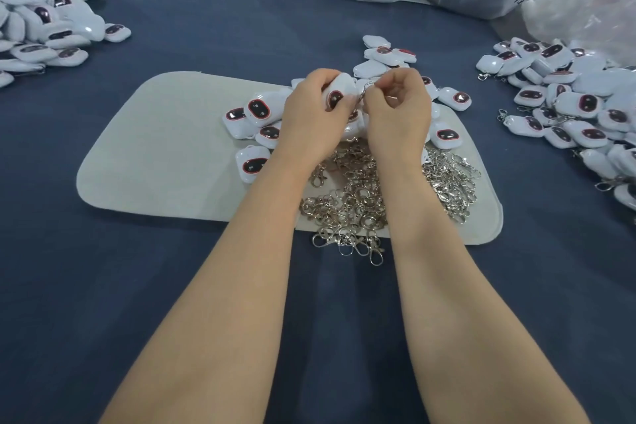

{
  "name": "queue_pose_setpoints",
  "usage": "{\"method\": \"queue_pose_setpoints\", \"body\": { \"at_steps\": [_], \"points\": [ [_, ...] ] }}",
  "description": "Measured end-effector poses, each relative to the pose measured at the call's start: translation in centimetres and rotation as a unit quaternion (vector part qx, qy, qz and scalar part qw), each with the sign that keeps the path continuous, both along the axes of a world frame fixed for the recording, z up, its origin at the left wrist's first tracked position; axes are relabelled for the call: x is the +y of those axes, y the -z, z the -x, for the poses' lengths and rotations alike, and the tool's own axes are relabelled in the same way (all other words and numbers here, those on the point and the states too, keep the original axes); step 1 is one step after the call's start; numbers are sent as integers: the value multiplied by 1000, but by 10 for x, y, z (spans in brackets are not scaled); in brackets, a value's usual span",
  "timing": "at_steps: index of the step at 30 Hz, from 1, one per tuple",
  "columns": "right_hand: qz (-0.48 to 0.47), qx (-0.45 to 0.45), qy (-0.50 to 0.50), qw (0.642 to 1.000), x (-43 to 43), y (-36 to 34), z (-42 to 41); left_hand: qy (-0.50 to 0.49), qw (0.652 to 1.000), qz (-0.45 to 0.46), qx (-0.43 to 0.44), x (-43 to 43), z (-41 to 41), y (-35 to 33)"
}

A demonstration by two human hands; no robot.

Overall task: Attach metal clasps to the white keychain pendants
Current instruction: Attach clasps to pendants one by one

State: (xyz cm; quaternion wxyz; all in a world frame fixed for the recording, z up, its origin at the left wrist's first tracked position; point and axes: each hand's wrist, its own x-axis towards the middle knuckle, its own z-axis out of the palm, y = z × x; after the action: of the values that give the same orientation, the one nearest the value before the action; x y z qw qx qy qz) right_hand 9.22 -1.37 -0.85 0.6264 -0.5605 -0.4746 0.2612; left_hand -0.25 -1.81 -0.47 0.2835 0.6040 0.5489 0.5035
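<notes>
The left hand (315, 107) holds one white pendant (339, 93) up over the grey mat (155, 148), with its fingers curled round the sides. The right hand (395, 107) pinches a small metal clasp (366, 88) right at the pendant's edge. The pendant looks small, light and hard, with a smooth shiny skin, so it may slip. It is best held by its flat sides, with the loop end left free. The clasp is thin, stiff and tiny, so it needs fingertips, not a whole fist. I cannot tell if the clasp is on yet. More pendants (256, 110) lie on the mat, and a heap of clasps (361, 203) sits under the wrists. A big pile (568, 107), some with clasps on, lies to the right on the blue counter (172, 27)
</notes>
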Motion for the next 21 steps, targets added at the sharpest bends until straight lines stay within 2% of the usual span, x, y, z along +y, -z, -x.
{"method": "queue_pose_setpoints", "body": {
  "at_steps": [4, 8, 17, 21],
  "points": [
    [-12, -4, 3, 1000, 0, 0, 1, 14, 1000, -11, 7, -2, 0, 0],
    [-23, -32, 5, 999, 0, 1, 2, 25, 999, 21, -42, -5, -1, 1],
    [-41, -96, -9, 994, -2, 4, 5, -17, 996, 26, -80, -6, -1, -1],
    [-44, -85, 11, 995, 0, 6, 4, -33, 996, 4, -81, -3, 0, 1]
  ]
}}
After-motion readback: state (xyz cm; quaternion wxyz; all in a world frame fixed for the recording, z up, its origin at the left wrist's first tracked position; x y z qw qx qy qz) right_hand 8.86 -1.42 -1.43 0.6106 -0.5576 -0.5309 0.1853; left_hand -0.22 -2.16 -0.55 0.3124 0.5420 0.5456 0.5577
